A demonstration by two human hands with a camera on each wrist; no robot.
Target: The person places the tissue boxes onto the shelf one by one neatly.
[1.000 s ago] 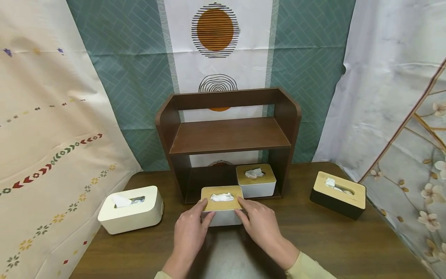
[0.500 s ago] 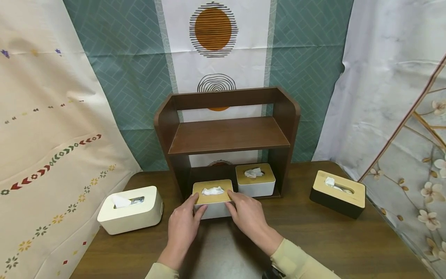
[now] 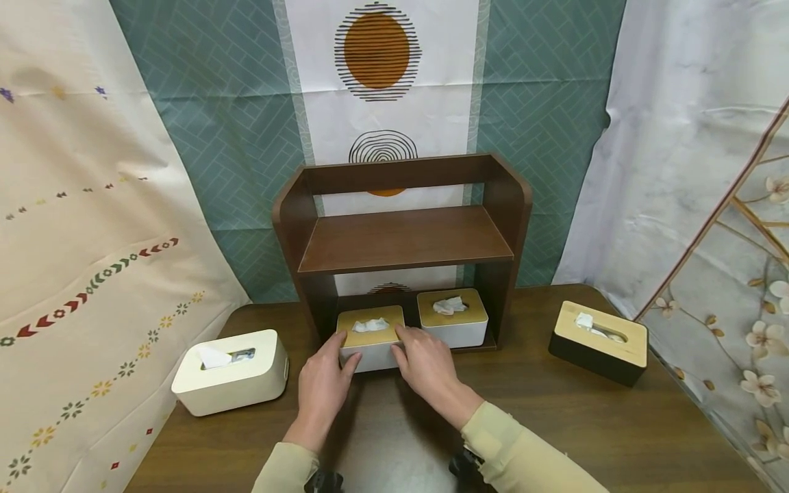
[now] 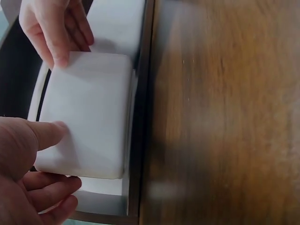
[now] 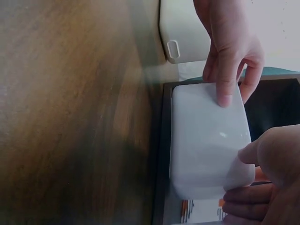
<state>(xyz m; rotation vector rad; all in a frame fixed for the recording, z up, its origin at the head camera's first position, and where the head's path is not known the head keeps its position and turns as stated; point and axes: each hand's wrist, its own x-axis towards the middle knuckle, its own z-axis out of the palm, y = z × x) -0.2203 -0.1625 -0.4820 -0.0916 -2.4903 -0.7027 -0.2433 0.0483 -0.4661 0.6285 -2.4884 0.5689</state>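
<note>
Both hands hold a white tissue box [image 3: 377,357] with a wooden lid and a tuft of tissue at its top. My left hand [image 3: 323,383] grips its left end and my right hand [image 3: 428,366] its right end, thumbs against the front face. The box sits at the lower level of a dark brown shelf [image 3: 407,239], on the left side. A matching tissue box [image 3: 456,332] stands to its right, with a narrow gap between them. In the left wrist view the plain white front [image 4: 86,117] fills the middle. Its underside is hidden.
A cream tissue box [image 3: 231,373] lies on the wooden table [image 3: 524,424] at the left. At the right is a black tissue box [image 3: 598,342] with a wooden lid. Patterned cloths hang behind and at both sides.
The held tissue box has moved left and away from me, from in front of the shelf into its lower level. Both hands moved with it. The other boxes stayed put.
</note>
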